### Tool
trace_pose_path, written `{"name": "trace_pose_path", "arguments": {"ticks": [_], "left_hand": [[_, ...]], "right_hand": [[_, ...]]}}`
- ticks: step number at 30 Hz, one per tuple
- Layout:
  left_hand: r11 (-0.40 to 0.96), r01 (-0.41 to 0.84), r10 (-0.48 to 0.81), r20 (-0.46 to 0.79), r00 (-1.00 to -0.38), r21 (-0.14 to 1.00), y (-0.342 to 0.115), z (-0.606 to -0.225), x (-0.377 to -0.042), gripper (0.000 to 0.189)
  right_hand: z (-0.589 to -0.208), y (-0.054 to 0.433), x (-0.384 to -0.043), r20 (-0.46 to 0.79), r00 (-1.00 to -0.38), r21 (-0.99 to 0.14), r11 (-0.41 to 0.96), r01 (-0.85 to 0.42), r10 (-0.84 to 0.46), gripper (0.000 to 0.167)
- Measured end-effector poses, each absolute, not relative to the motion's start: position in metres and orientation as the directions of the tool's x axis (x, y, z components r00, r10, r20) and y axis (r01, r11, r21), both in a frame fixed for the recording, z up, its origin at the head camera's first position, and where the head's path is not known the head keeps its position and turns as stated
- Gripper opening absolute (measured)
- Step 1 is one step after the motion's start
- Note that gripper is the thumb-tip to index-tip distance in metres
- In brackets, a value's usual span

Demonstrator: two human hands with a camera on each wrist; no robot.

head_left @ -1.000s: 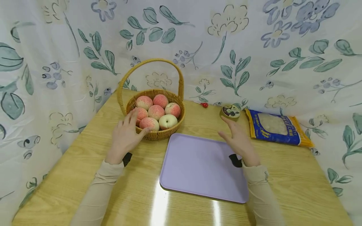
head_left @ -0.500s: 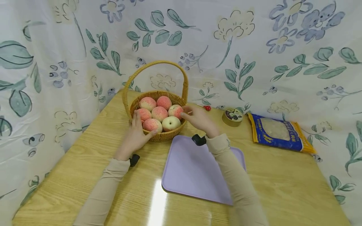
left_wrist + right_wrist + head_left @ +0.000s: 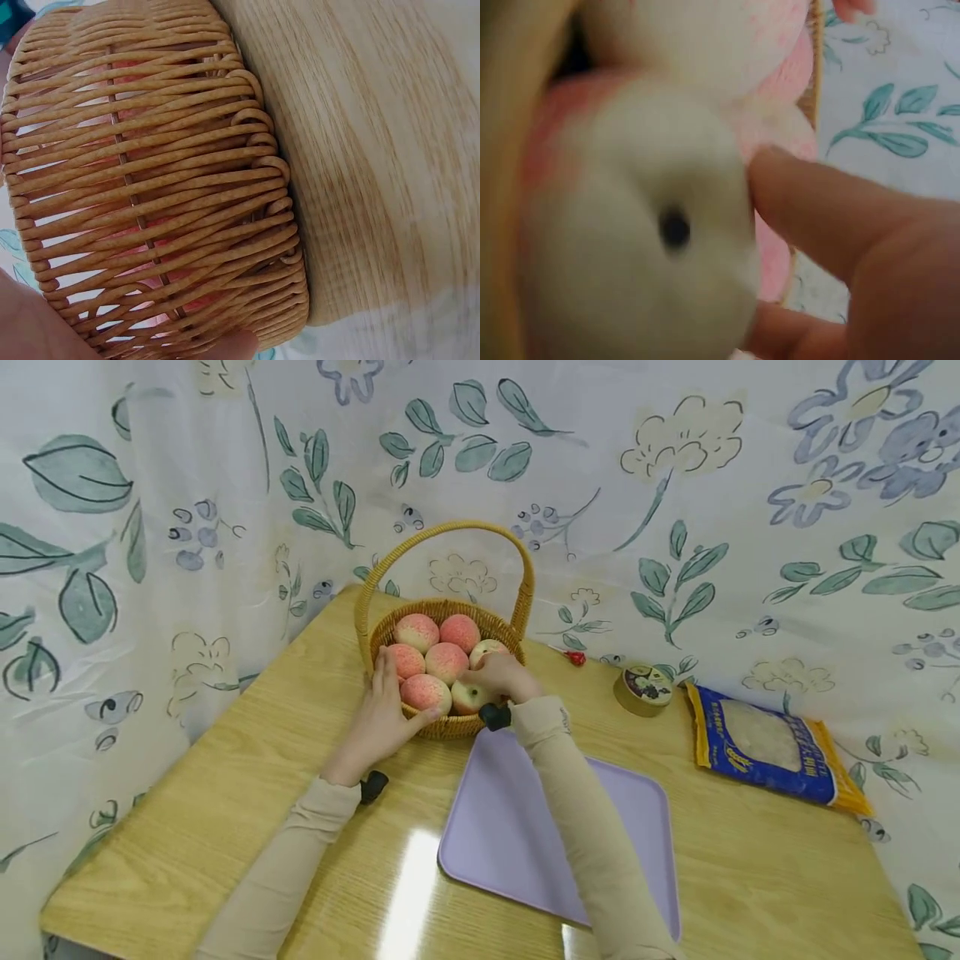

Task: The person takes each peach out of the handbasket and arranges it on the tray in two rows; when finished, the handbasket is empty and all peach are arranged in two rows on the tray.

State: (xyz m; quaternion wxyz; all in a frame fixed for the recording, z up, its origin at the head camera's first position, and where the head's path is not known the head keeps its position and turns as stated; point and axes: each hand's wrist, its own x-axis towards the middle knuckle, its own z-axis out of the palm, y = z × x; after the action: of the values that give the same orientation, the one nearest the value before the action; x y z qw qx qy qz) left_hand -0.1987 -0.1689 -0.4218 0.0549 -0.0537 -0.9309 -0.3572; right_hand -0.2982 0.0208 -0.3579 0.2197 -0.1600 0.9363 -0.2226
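A wicker basket (image 3: 442, 727) with a tall arched handle stands at the back left of the table, filled with several pink and cream peaches (image 3: 426, 693). My left hand (image 3: 371, 722) rests against the basket's front left side, fingers straight along it and thumb near the front rim. Its woven wall (image 3: 165, 180) fills much of the left wrist view. My right hand (image 3: 510, 678) reaches in over the right rim. It grips a pale peach (image 3: 467, 697) with a dark stem hollow. In the right wrist view, thumb and finger press the side of this peach (image 3: 630, 225).
A lilac tray (image 3: 487, 827) lies in front of the basket, partly under my right forearm. To the right are a round tin (image 3: 643, 687), a small red flower (image 3: 575, 657) and a blue and yellow bag (image 3: 772, 743). A floral curtain (image 3: 585, 460) hangs behind the table.
My right hand has moved left from above the tray to the basket and taken hold of the pale peach, which has turned slightly. The left hand stays by the basket's side.
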Motion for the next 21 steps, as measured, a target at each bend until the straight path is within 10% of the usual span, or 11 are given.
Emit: {"name": "trace_pose_path", "arguments": {"ticks": [8, 21], "left_hand": [[0.738, 0.155, 0.084, 0.138, -0.987, 0.657, -0.161, -0.409, -0.201, 0.116], [0.735, 0.131, 0.07, 0.117, -0.991, 0.666, -0.168, -0.416, -0.197, 0.118]], "right_hand": [[-0.356, 0.032, -0.305, -0.398, -0.796, -0.585, 0.794, -0.163, -0.457, 0.029], [-0.364, 0.052, -0.29, -0.152, -0.761, -0.888, 0.426, -0.175, -0.631, 0.039]]}}
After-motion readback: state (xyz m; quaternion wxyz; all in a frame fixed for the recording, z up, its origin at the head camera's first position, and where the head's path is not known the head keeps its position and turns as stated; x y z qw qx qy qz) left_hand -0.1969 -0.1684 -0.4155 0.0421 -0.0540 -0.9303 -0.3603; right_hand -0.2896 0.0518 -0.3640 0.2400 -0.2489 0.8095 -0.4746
